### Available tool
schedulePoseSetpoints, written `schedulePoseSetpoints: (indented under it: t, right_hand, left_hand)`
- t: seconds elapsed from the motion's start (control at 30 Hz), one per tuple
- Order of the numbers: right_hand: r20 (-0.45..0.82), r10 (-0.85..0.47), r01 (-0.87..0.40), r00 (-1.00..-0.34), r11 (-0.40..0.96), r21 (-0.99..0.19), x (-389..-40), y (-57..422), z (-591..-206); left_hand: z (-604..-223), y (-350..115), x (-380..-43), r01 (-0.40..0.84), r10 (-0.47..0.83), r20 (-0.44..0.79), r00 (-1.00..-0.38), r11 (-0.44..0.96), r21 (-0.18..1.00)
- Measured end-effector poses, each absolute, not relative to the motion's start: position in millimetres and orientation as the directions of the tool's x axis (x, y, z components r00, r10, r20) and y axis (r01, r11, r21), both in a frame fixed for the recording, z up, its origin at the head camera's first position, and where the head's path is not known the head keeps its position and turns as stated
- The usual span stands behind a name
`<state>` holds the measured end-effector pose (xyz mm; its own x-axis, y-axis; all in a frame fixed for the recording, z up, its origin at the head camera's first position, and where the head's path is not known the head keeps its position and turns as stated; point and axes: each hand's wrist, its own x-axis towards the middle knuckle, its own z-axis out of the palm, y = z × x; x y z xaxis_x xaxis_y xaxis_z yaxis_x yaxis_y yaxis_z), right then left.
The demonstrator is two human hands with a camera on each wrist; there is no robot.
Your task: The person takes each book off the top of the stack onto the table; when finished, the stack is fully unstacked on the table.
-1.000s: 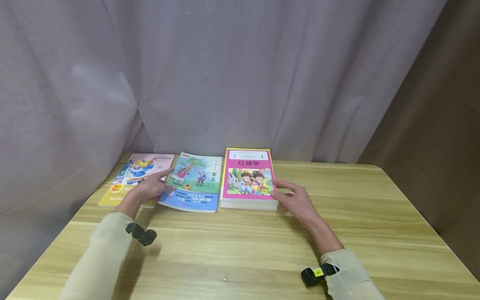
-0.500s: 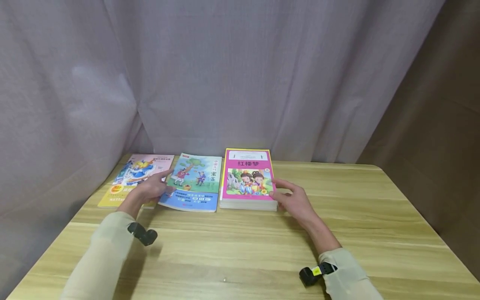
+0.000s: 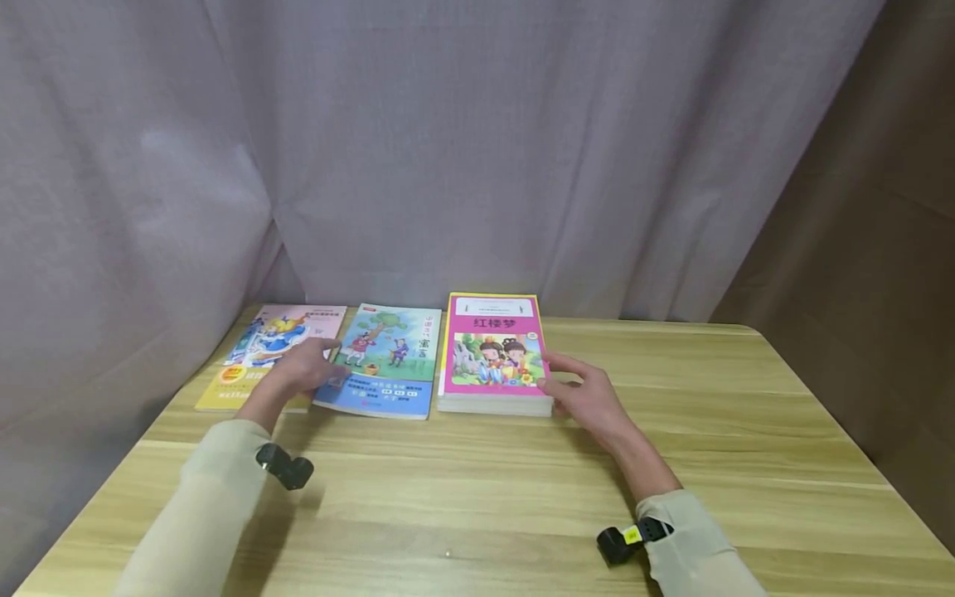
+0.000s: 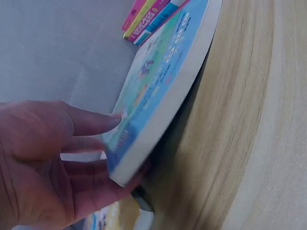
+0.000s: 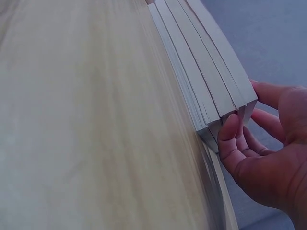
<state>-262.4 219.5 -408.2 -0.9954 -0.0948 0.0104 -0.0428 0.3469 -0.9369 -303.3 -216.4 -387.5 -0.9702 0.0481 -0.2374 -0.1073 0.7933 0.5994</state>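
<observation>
My left hand [image 3: 304, 366] pinches the left edge of a blue-and-green picture book [image 3: 395, 352], thumb over the cover and fingers beneath. In the left wrist view that edge of the book [image 4: 158, 91] is raised off the table, with dark shadow under it. To its right stands a stack of books [image 3: 496, 406], a pink one with two cartoon figures [image 3: 488, 361] on top. My right hand [image 3: 593, 402] touches the stack's right side with bent fingers. From the right wrist, the stacked page edges [image 5: 201, 57] show, with the thumb and fingers against their near corner.
Left of the blue-and-green book lies a pink-and-yellow book [image 3: 257, 377], partly covered by my left hand. Grey curtain [image 3: 462, 149] hangs close behind the books. All of them rest near the back edge of the wooden table [image 3: 448, 506].
My left hand has shifted very slightly left along with the near-left corner of the blue-and-green book. The right hand and the stack stay in place.
</observation>
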Motion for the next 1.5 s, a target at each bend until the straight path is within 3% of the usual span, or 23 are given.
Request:
schedulePoseSetpoints:
  t: [0.2, 0.33, 0.5, 0.73, 1.13, 1.5]
  right_hand:
    - [-0.001, -0.103, -0.032, -0.995, 0.312, -0.949, -261, 226, -406]
    - [-0.005, -0.095, -0.023, -0.995, 0.295, -0.955, -260, 228, -405]
    - [-0.005, -0.077, -0.016, -0.997, 0.275, -0.961, -260, 227, -404]
    - [-0.022, -0.095, -0.007, -0.995, 0.292, -0.956, -260, 232, -403]
    - [-0.148, -0.246, 0.081, -0.958, 0.263, -0.961, -257, 248, -401]
    - [-0.091, -0.162, 0.048, -0.983, 0.253, -0.966, -261, 241, -407]
  left_hand:
    - [-377, -208, -302, -0.052, 0.046, -0.183, -0.982, 0.865, 0.499]
    - [-369, -198, -300, 0.012, 0.073, -0.104, -0.992, 0.869, 0.495]
    - [-362, -175, -296, 0.084, 0.143, -0.043, -0.989, 0.769, 0.633]
    - [-373, -136, -293, 0.055, 0.291, -0.124, -0.949, 0.538, 0.841]
    - [-395, -93, -289, 0.022, 0.368, -0.166, -0.915, 0.457, 0.889]
    - [-401, -87, -286, -0.025, 0.321, -0.178, -0.930, 0.429, 0.903]
